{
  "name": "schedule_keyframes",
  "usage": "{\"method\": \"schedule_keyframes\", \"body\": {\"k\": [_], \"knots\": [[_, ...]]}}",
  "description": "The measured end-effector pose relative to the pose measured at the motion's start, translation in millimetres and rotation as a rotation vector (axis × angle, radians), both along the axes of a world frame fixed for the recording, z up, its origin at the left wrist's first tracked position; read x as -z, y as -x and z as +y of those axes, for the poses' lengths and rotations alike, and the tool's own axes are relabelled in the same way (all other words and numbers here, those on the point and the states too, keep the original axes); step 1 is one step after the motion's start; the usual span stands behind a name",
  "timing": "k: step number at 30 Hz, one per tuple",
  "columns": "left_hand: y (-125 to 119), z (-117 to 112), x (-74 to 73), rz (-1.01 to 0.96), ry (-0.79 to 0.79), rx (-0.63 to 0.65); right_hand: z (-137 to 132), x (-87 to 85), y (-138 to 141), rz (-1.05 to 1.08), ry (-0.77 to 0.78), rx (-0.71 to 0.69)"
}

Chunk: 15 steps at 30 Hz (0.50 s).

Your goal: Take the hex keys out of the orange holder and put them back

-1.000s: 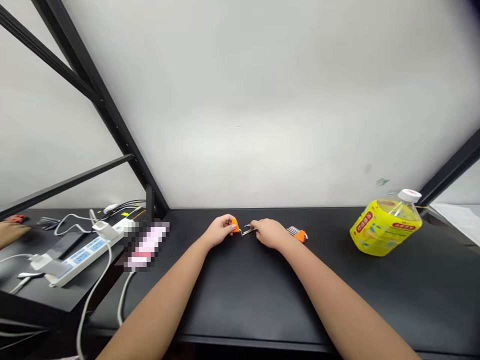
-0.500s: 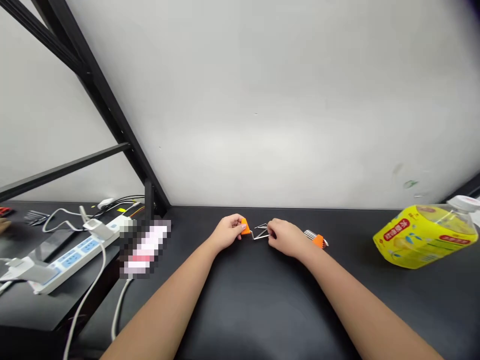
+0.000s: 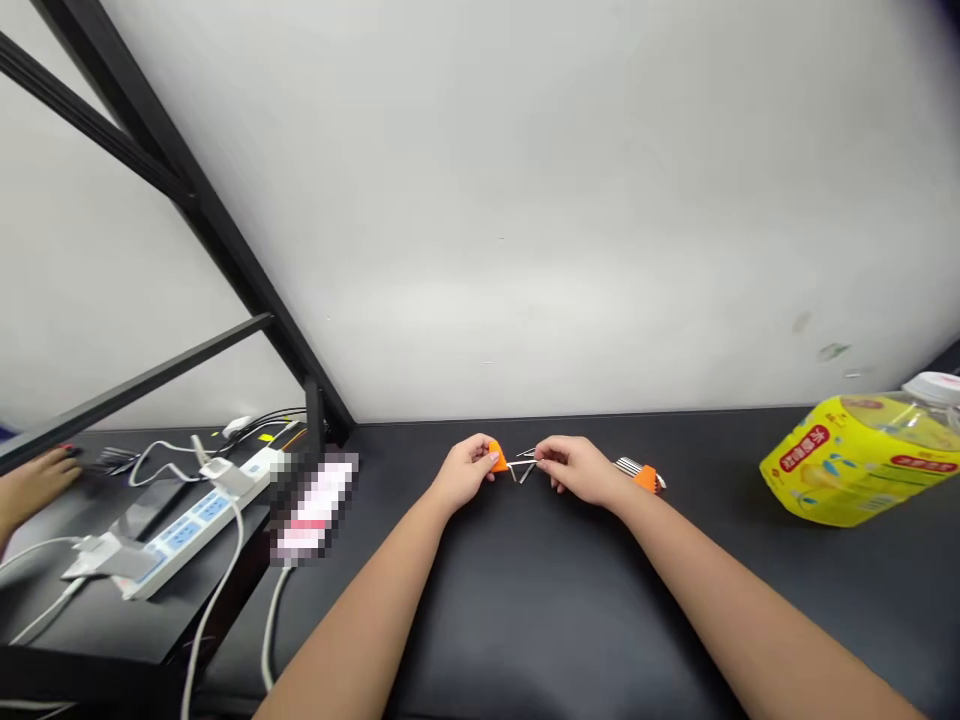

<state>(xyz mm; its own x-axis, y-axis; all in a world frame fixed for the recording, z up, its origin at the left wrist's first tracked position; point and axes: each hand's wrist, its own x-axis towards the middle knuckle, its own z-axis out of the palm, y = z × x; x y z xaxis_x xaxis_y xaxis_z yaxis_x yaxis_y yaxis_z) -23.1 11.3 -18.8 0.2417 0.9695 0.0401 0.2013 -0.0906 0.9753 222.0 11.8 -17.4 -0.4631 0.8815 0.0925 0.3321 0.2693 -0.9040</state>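
My left hand is closed around a small orange hex key holder. My right hand pinches a thin silver hex key between thumb and fingertips, its far end at the orange holder; whether it sits in a slot is too small to tell. Other thin metal keys lie on the black table between the hands. Just beyond my right wrist is a second orange holder with several silver keys in it, partly covered by the wrist.
A yellow-labelled drink bottle is on the right. To the left are a white power strip with plugs and cables, a blurred-out phone-like object, and a black metal frame. Another person's hand reaches in at the far left.
The key in my right hand has swung up level with the orange holder, and that hand has turned, showing its fingers. Another person's hand has appeared at the far left. The view has shifted slightly.
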Motion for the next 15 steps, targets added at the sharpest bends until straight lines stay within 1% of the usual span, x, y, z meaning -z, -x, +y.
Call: {"method": "schedule_keyframes", "body": {"k": [6, 8, 12, 14, 15], "knots": [[2.9, 2.1, 2.3, 0.053, -0.014, 0.04, 2.3, 1.0, 1.8, -0.016, -0.007, 0.013], [1.5, 0.9, 1.9, 0.042, -0.016, 0.056, 2.5, 1.4, 2.9, -0.026, -0.021, 0.001], [-2.0, -5.2, -1.0, 0.005, 0.026, 0.084, 1.2, 2.6, 6.5, -0.062, -0.11, -0.044], [-2.9, -9.6, -3.5, -0.025, 0.025, 0.067, 0.0, 5.1, 8.8, -0.068, -0.175, -0.06], [-3.0, -12.1, -4.9, -0.033, 0.037, 0.066, -0.8, 6.8, 10.1, -0.058, -0.184, -0.062]]}}
